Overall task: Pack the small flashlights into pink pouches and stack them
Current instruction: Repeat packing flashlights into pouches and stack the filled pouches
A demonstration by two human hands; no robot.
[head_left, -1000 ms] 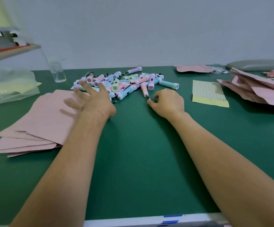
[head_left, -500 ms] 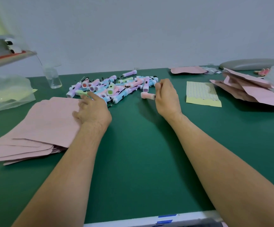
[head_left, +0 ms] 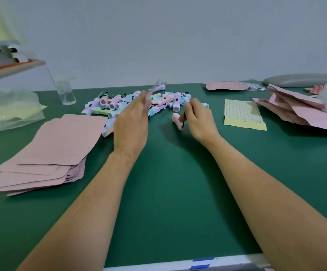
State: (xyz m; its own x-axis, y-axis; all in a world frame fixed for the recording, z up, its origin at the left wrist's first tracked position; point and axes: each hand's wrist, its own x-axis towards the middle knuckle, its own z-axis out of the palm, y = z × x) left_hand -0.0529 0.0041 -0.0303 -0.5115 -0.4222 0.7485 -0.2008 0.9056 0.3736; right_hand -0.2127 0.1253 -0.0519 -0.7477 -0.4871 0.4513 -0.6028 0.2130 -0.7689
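Note:
A pile of small pastel flashlights (head_left: 119, 103) lies at the back middle of the green table (head_left: 168, 192). My right hand (head_left: 199, 120) pinches a pink flashlight (head_left: 176, 119) by its black cord, and it hangs just above the table in front of the pile. My left hand (head_left: 131, 124) is raised in front of the pile and holds a pink pouch (head_left: 151, 92), which is seen edge-on and blurred. A stack of flat pink pouches (head_left: 47, 149) lies to the left.
A heap of pink pouches (head_left: 299, 110) lies at the right, with a yellow dotted sticker sheet (head_left: 242, 114) beside it. One pink pouch (head_left: 225, 86) and a grey object (head_left: 297, 80) are at the back right. A clear bottle (head_left: 65, 92) and a plastic bag (head_left: 8, 110) sit at the left.
My left hand lifted a pouch off the left stack and brought it towards the middle. My right hand picked a pink flashlight out of the pile and drew it nearer.

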